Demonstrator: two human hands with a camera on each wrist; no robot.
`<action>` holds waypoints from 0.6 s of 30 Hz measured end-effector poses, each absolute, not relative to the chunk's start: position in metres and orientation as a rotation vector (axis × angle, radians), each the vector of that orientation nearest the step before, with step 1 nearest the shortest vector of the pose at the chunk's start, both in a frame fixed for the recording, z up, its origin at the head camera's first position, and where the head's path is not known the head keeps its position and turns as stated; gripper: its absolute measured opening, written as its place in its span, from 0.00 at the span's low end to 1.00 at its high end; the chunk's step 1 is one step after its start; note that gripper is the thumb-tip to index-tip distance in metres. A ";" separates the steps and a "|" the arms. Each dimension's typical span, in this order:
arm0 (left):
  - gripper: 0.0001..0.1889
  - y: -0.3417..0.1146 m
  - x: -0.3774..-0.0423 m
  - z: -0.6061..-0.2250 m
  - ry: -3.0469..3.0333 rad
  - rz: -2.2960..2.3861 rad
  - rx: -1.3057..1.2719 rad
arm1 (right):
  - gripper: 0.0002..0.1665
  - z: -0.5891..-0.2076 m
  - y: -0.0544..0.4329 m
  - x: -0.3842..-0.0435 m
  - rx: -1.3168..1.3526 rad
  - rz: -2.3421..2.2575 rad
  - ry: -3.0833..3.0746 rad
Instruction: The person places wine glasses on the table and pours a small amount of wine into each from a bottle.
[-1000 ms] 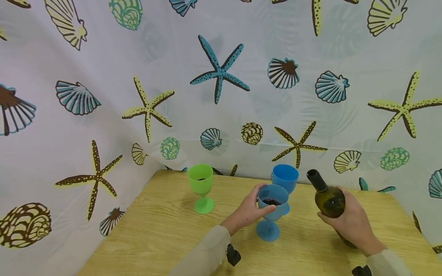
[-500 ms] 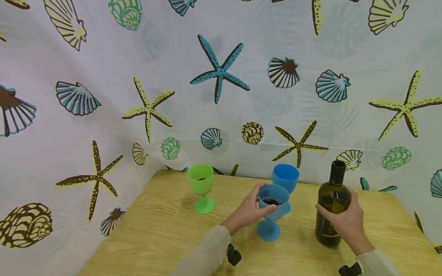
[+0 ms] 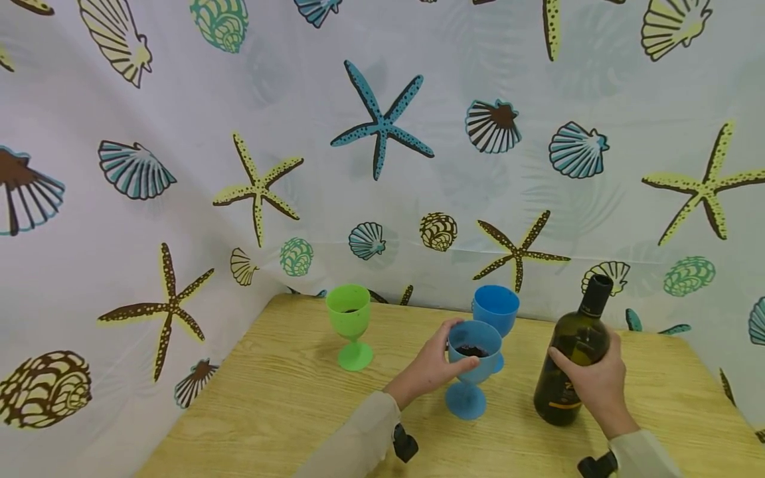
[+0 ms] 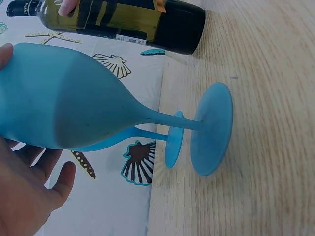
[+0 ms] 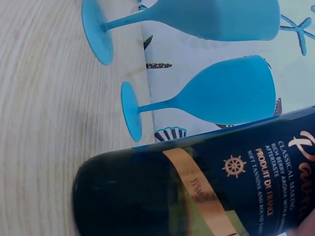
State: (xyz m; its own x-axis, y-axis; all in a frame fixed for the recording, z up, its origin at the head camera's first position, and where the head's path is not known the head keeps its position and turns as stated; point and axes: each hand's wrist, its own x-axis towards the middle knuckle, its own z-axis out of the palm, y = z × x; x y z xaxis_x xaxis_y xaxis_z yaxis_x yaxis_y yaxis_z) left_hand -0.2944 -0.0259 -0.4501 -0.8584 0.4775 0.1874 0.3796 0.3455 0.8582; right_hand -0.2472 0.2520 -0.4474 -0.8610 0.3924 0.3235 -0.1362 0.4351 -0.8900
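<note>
My left hand grips the bowl of a light blue plastic goblet, fingers behind and thumb across the front. Dark liquid shows inside it. The goblet stands upright, its round foot on the table in the left wrist view. To the right, my right hand is wrapped around a dark green wine bottle, thumb across its front. The bottle has no cap on its mouth and leans with its neck to the right. Its label is readable in part in the right wrist view. Whether its base touches the table is unclear.
A brighter blue goblet stands just behind the held one, partly hidden by it. Farther left is a green goblet with dark liquid inside. The wooden table ends at a curtain printed with shells and starfish.
The bottle has turned from tipped toward the goblet, through upright, to leaning slightly right, and its base has swung left. My left hand and the goblet have stayed in place.
</note>
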 end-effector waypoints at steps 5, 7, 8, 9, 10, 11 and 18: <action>0.38 -0.025 -0.294 -0.450 2.495 1.553 0.806 | 0.53 -0.448 0.254 -0.249 -0.219 1.461 -2.208; 0.39 -0.025 -0.294 -0.450 2.494 1.552 0.806 | 0.54 -0.448 0.254 -0.249 -0.219 1.470 -2.208; 0.38 -0.025 -0.294 -0.450 2.495 1.554 0.809 | 0.54 -0.447 0.254 -0.249 -0.219 1.476 -2.208; 0.39 -0.025 -0.294 -0.450 2.497 1.554 0.808 | 0.54 -0.447 0.254 -0.249 -0.219 1.475 -2.210; 0.39 -0.025 -0.294 -0.450 2.500 1.554 0.807 | 0.54 -0.447 0.254 -0.249 -0.217 1.476 -2.213; 0.39 -0.025 -0.294 -0.450 2.503 1.556 0.805 | 0.55 -0.446 0.254 -0.250 -0.216 1.478 -2.217; 0.39 -0.026 -0.294 -0.450 2.527 1.573 0.787 | 0.57 -0.448 0.255 -0.250 -0.230 1.493 -2.249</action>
State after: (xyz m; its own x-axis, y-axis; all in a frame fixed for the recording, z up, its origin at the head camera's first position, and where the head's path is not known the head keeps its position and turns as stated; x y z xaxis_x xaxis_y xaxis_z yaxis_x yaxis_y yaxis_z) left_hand -0.2939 -0.0260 -0.4499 -0.8674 0.4513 0.2096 0.3872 0.3477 0.8539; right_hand -0.2498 0.2547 -0.4475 -0.8944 0.3651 0.2584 -0.0965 0.4067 -0.9085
